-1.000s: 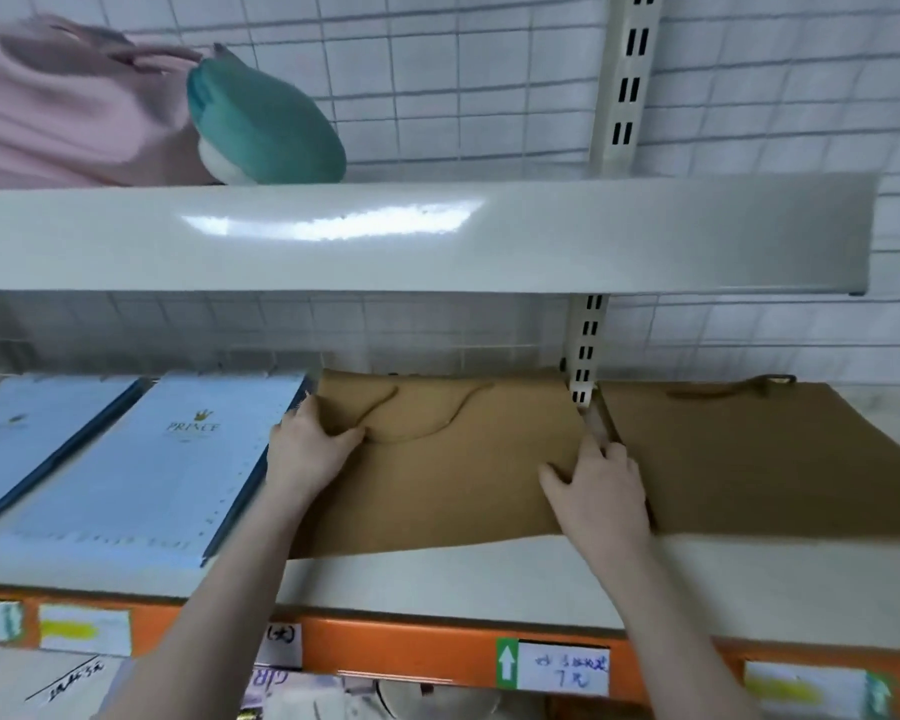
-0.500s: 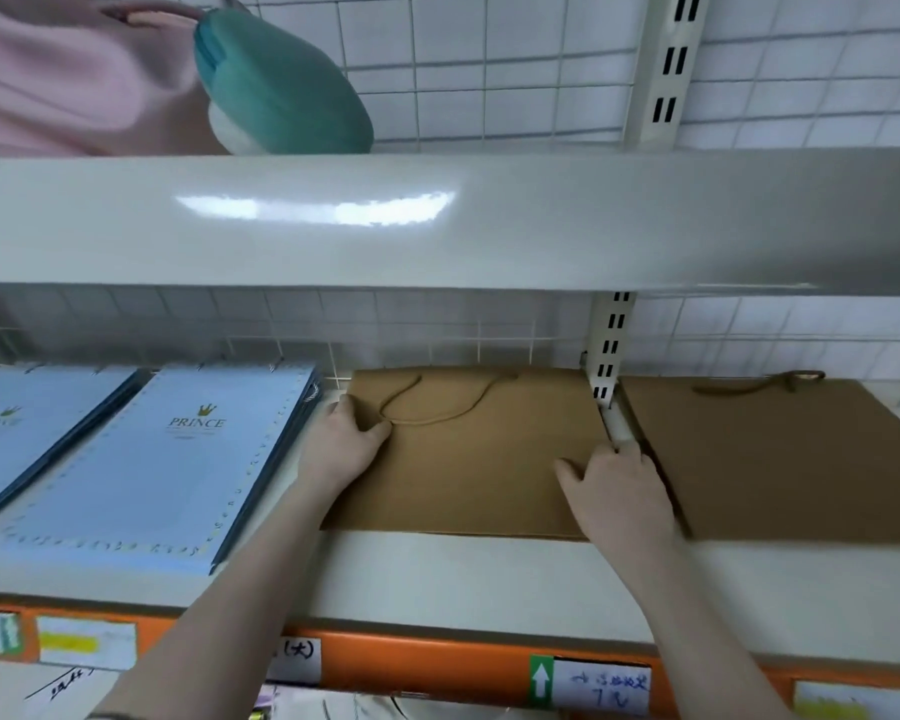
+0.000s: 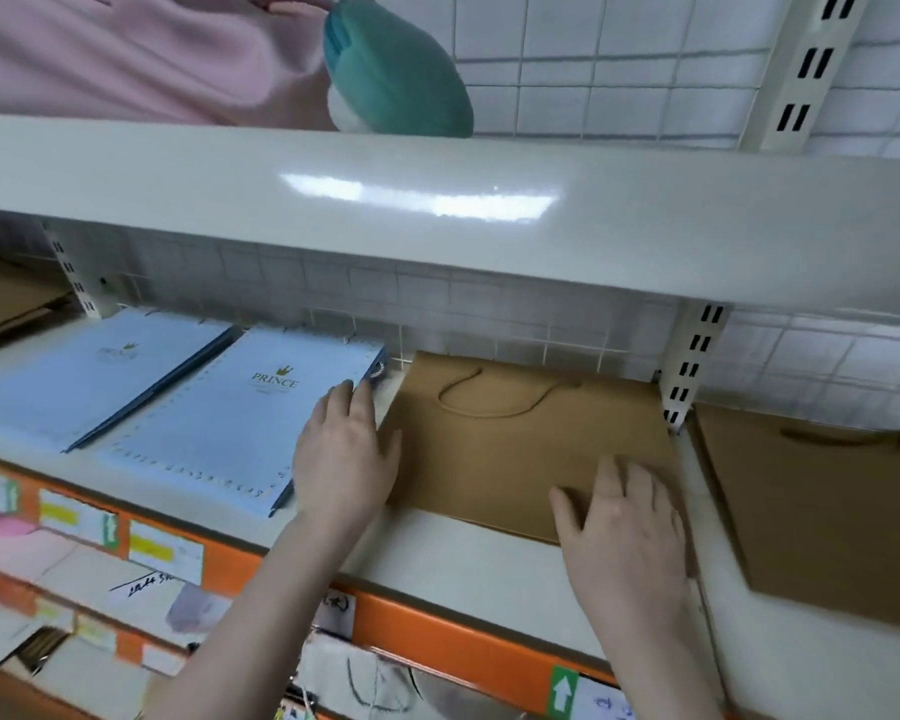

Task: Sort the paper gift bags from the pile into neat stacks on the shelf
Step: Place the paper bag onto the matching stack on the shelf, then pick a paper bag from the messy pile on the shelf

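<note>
On the white shelf (image 3: 468, 569), fronted by an orange edge, the left hand (image 3: 344, 459) and right hand (image 3: 627, 527), fingers spread, press flat beside and on the brown bag (image 3: 510, 449); wire-grid backing behind looks blurred.

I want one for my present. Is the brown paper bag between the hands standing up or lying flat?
Lying flat. The brown paper gift bag lies folded on the white shelf, rope handle on top.

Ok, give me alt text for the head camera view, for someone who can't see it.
Two open hands, left hand and right hand, lie flat on a brown paper bag on a white shelf. Blue bags lie left of it, another brown bag right.
</note>
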Demonstrator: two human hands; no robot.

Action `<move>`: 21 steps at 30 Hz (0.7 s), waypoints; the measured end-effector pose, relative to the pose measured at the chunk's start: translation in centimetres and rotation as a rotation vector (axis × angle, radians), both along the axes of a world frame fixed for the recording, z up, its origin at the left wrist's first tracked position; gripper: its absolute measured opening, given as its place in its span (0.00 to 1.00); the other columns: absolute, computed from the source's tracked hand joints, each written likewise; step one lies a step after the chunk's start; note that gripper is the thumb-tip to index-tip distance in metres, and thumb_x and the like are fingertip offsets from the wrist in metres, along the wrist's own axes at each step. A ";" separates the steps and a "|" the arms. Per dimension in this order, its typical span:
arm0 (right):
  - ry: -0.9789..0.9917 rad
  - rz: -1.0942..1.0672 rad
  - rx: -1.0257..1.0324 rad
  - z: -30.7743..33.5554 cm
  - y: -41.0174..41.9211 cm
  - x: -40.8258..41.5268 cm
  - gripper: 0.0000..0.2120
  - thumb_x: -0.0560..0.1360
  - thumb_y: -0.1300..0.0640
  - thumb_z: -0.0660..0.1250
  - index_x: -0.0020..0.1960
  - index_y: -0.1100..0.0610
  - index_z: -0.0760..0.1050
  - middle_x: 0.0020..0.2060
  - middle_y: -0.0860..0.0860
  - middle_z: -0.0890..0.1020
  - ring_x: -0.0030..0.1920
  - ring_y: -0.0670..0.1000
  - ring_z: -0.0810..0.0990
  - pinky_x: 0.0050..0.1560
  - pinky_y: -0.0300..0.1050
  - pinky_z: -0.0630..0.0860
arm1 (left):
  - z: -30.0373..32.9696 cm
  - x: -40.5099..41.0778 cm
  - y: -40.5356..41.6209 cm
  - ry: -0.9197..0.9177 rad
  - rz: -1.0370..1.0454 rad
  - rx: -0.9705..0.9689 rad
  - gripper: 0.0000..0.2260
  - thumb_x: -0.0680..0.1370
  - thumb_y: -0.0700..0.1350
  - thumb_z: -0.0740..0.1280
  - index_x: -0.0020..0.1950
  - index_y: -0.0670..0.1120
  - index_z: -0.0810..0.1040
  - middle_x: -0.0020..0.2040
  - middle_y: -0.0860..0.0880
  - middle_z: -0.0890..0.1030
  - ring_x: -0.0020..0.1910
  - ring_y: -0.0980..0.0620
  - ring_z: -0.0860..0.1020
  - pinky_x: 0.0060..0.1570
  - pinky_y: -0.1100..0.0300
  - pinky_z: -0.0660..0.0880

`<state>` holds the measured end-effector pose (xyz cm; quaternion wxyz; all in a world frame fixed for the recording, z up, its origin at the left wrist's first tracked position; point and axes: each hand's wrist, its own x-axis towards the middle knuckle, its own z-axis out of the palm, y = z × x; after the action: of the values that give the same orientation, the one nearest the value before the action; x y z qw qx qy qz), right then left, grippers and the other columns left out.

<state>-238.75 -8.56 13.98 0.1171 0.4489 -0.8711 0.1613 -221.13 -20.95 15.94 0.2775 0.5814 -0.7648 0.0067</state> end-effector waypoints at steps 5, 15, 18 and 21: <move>-0.043 0.154 0.036 -0.2 -2.5 6.5 0.28 0.66 0.46 0.75 0.58 0.64 0.78 0.51 0.61 0.81 0.53 0.60 0.80 0.50 0.54 0.79 | -0.1 7.5 0.5 -0.081 0.137 -0.004 0.28 0.75 0.50 0.68 0.70 0.37 0.68 0.68 0.37 0.71 0.68 0.38 0.68 0.65 0.46 0.66; 0.014 0.393 -0.143 -0.6 -12.6 27.2 0.24 0.64 0.49 0.77 0.52 0.65 0.81 0.45 0.62 0.82 0.46 0.63 0.81 0.43 0.55 0.80 | -0.8 30.0 -4.3 0.018 0.313 -0.048 0.25 0.71 0.45 0.72 0.64 0.35 0.74 0.62 0.33 0.75 0.62 0.33 0.72 0.60 0.42 0.70; 0.010 0.415 -0.170 -0.8 -16.1 36.1 0.23 0.67 0.49 0.71 0.53 0.66 0.80 0.46 0.62 0.81 0.47 0.63 0.81 0.45 0.55 0.79 | -0.8 38.8 -6.7 0.024 0.313 -0.057 0.25 0.68 0.43 0.75 0.61 0.33 0.75 0.59 0.33 0.76 0.59 0.32 0.74 0.57 0.41 0.73; -0.049 0.446 -0.162 -0.7 -19.3 44.6 0.25 0.63 0.50 0.78 0.53 0.66 0.80 0.45 0.62 0.81 0.46 0.64 0.81 0.44 0.54 0.79 | -0.2 46.7 -8.9 0.002 0.301 -0.076 0.26 0.64 0.41 0.78 0.58 0.34 0.77 0.55 0.34 0.78 0.53 0.34 0.78 0.49 0.44 0.76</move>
<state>-194.15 -27.84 13.31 0.0928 0.6153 -0.7371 0.2634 -174.38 -29.81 15.74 0.2960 0.6786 -0.6678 0.0768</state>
